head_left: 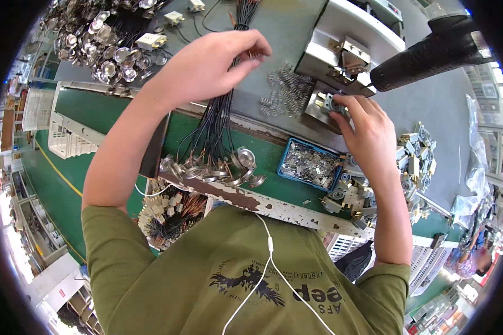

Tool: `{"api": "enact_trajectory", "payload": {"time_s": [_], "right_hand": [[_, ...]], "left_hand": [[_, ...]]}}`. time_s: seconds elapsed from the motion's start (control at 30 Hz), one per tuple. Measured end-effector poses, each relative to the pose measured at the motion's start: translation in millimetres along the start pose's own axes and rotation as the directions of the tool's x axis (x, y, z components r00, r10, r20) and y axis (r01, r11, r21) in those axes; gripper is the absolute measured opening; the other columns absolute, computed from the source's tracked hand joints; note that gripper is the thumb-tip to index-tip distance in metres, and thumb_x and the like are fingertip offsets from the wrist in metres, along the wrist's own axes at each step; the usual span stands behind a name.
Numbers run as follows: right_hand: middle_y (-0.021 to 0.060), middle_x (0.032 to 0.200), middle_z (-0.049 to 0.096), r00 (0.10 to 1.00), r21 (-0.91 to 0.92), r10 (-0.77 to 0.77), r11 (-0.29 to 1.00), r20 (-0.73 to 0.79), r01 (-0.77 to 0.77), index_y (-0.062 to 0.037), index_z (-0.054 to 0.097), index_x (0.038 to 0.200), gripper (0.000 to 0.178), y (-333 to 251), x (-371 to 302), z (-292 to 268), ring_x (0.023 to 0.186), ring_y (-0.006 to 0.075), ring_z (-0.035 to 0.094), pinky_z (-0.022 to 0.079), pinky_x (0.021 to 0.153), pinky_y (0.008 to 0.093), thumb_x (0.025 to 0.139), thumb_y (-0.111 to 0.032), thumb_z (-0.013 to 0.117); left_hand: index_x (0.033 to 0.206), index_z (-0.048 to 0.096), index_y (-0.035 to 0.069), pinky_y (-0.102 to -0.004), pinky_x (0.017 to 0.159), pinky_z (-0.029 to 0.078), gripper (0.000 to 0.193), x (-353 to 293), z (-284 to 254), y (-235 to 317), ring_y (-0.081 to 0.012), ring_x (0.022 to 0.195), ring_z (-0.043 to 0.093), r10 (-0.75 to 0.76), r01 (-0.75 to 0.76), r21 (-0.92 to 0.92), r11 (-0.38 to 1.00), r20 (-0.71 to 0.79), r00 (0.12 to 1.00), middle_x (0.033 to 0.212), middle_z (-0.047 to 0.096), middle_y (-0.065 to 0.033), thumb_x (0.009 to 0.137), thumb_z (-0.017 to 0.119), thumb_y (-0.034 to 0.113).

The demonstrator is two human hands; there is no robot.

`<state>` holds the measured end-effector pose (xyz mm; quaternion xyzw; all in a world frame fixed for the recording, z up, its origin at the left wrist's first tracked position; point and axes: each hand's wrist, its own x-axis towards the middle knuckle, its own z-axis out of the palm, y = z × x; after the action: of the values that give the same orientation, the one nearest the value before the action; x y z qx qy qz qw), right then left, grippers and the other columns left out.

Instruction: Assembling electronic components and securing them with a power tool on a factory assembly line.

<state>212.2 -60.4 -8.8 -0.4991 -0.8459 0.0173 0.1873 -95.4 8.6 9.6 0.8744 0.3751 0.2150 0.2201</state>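
Note:
My left hand [224, 62] is raised over the bundle of black wires [221, 120], its fingers curled around something small and metallic that I cannot make out. To its right lies a pile of small coil springs [288, 91]. My right hand [370, 124] pinches a small grey part with metal terminals [331, 103] between thumb and fingers. That part sits at the top of a metal block [317, 113] in front of a bench fixture [352, 58]. The wire bundle ends in round silver metal caps [246, 158] close to my body.
A blue tray [281, 167] of small metal pieces stands on the green shelf. Grey and cream assembled parts [416, 159] are heaped at the right. A black tool barrel [425, 58] juts in from the far right. Wired metal caps [103, 42] are piled far left.

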Motion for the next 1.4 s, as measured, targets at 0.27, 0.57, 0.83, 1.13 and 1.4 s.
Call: {"api": "enact_trajectory", "payload": {"time_s": [0.27, 0.57, 0.83, 1.13, 1.4], "right_hand": [[0.0097, 0.112, 0.073, 0.998, 0.081, -0.024, 0.996, -0.058, 0.029, -0.0086, 0.073, 0.117, 0.038, -21, 0, -13, 0.097, 0.0313, 0.068, 0.054, 0.087, 0.0409, 0.08, -0.005, 0.081], [0.0125, 0.111, 0.068, 0.925, 0.638, -0.352, 0.747, 0.145, 0.185, -0.0084, 0.073, 0.107, 0.031, -102, 10, 16, 0.097, 0.0325, 0.067, 0.055, 0.085, 0.0425, 0.08, -0.02, 0.083], [0.0141, 0.116, 0.065, 0.942, 0.621, -0.299, 0.771, 0.155, 0.142, -0.0065, 0.07, 0.103, 0.028, -114, -3, 17, 0.097, 0.0334, 0.067, 0.056, 0.082, 0.0423, 0.078, -0.013, 0.081], [0.0173, 0.116, 0.071, 0.971, 0.552, -0.238, 0.808, -0.013, 0.206, -0.0064, 0.07, 0.104, 0.033, -105, 3, -9, 0.088, 0.0335, 0.07, 0.057, 0.078, 0.0405, 0.078, -0.017, 0.085], [0.0099, 0.099, 0.073, 0.972, 0.766, -0.071, 0.629, 0.226, -0.132, -0.0002, 0.068, 0.109, 0.022, -75, 12, -34, 0.092, 0.0213, 0.069, 0.054, 0.083, 0.0336, 0.087, -0.004, 0.073]], "left_hand": [[0.11, 0.065, 0.002, -0.0392, 0.077, 0.054, 0.02, -27, -29, 12, -0.0276, 0.084, 0.069, -0.133, 0.135, -0.007, 0.991, 0.127, 0.983, 0.091, 0.069, -0.0129, 0.093, 0.06, 0.01], [0.11, 0.073, 0.008, -0.0433, 0.076, 0.053, 0.026, -64, -39, 24, -0.0327, 0.085, 0.066, -0.117, 0.109, 0.047, 0.993, 0.479, 0.87, 0.089, 0.065, -0.0127, 0.089, 0.058, 0.007], [0.114, 0.069, 0.008, -0.0448, 0.078, 0.052, 0.027, -65, -30, 31, -0.0346, 0.09, 0.065, -0.185, 0.18, 0.058, 0.982, 0.494, 0.85, 0.092, 0.066, -0.0133, 0.089, 0.059, 0.007], [0.108, 0.064, 0.006, -0.0446, 0.076, 0.052, 0.017, -64, -40, 32, -0.0337, 0.084, 0.066, -0.288, 0.335, -0.14, 0.932, 0.278, 0.917, 0.089, 0.067, -0.0132, 0.093, 0.058, 0.011], [0.111, 0.067, 0.003, -0.0365, 0.077, 0.053, 0.019, -46, -32, 26, -0.0265, 0.084, 0.067, -0.288, 0.286, 0.036, 0.958, 0.19, 0.939, 0.097, 0.067, -0.0132, 0.096, 0.057, 0.009]]}}
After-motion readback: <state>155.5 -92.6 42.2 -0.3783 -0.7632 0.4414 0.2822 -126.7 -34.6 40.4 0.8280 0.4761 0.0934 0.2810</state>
